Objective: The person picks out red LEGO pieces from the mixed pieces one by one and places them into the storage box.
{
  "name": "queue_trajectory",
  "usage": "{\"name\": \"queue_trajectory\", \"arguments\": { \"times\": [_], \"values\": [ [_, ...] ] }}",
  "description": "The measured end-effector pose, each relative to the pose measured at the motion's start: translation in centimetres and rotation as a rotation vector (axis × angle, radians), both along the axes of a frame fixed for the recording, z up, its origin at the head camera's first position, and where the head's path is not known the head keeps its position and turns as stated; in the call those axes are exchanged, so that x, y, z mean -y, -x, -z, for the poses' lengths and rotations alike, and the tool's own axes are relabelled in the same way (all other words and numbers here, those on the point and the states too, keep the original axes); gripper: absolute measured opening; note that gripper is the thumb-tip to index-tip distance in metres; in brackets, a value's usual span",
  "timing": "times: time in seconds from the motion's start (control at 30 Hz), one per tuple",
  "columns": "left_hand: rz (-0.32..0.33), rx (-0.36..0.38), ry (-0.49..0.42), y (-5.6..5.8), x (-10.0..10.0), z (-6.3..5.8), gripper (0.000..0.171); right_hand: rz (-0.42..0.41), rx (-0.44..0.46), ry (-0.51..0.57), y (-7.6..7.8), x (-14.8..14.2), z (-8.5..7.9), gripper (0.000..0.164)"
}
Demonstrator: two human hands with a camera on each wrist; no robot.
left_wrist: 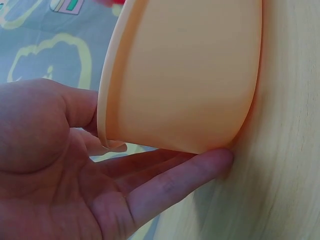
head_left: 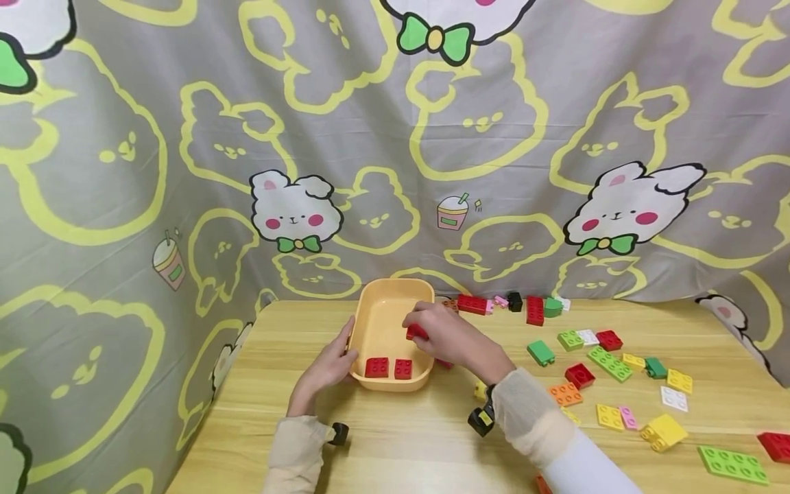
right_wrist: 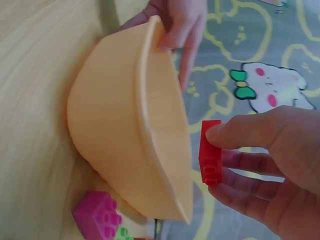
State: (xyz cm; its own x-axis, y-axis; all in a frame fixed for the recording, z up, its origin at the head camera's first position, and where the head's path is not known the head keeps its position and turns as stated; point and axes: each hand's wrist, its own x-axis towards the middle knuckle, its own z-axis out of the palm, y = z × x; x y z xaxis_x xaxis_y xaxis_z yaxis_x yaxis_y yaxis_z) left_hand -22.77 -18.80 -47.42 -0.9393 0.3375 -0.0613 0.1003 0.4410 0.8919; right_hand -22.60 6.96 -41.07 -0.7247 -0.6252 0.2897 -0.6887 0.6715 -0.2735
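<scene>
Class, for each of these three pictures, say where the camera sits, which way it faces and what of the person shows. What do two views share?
Head: worn on the head, facing forward and down at the tray and tabletop; both sleeves, left-hand grip and right-hand grip show.
Left wrist: facing the tray's outer side; left-hand grip shows.
Right wrist: facing the tray and held red brick; right-hand grip shows, left-hand grip beyond.
Shared: head and right wrist both show that brick and both grips.
</scene>
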Motion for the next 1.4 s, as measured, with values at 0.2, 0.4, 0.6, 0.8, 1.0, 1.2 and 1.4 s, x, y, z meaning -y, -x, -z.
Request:
{"name": "queue_trajectory", "arguments": {
  "times": [0.2, 0.4, 0.6, 0.8, 1.0, 1.2, 1.4],
  "values": [
    [-0.012, 0.008, 0.011, 0.0, -0.1, 0.3, 0.069, -0.006, 0.096, -0.042, 1.3, 1.4, 1.3, 0.025],
    [-0.007, 0.001, 0.014, 0.1, 0.0, 0.2, 0.069, -0.001, 0.129, -0.111, 2.1, 2.2, 2.2, 0.015],
    [-0.007, 0.003, 0.028, 0.0, 0.2, 0.3, 0.069, -0.025, 0.159, -0.163, 2.8, 3.0, 3.2, 0.013],
    [-0.014, 0.012, 0.016, -0.1, 0.2, 0.3, 0.068, -0.007, 0.109, -0.183, 2.8, 3.6, 3.8, 0.011],
    [-0.009, 0.020, 0.012, -0.1, 0.0, 0.4, 0.068, 0.016, 0.108, -0.186, 2.7, 3.7, 4.0, 0.011],
    [-0.005, 0.008, 0.008, 0.1, -0.1, 0.3, 0.068, 0.021, 0.138, -0.203, 2.9, 3.8, 4.2, 0.015],
    [-0.005, 0.006, 0.009, 0.1, -0.1, 0.3, 0.068, 0.036, 0.176, -0.222, 3.0, 3.9, 4.3, 0.015]
  ]
}}
